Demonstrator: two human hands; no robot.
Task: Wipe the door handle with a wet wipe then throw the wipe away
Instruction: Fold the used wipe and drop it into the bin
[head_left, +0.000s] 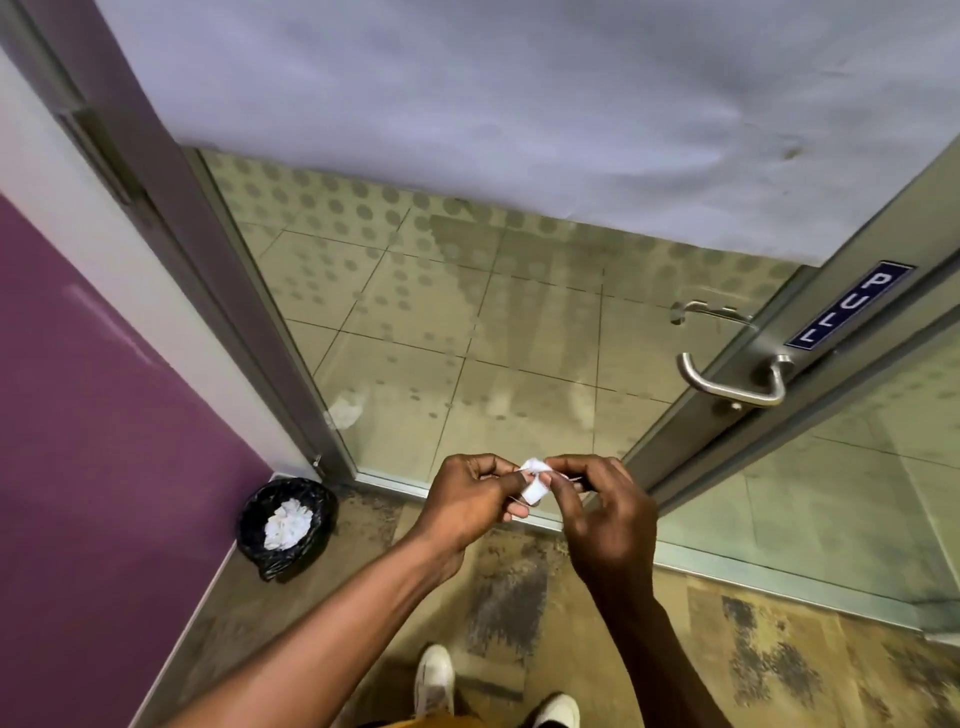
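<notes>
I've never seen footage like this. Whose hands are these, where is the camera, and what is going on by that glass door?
There is no machine here: a person wears a camera on the head, looking forward and down. The left hand and right hand together pinch a small white wet wipe. Ahead on the right, the metal door handle sticks out from the glass door's frame, under a blue PULL sign. Down left, in the corner, stands a black-lined waste bin holding crumpled white paper. The person's white shoes show below.

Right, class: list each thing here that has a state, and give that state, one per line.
Wet wipe: folded small, pinched between both hands.
Left hand: closed on wipe.
Right hand: closed on wipe.
Door handle: untouched.
Bin: open, lined, holding crumpled white paper.
</notes>
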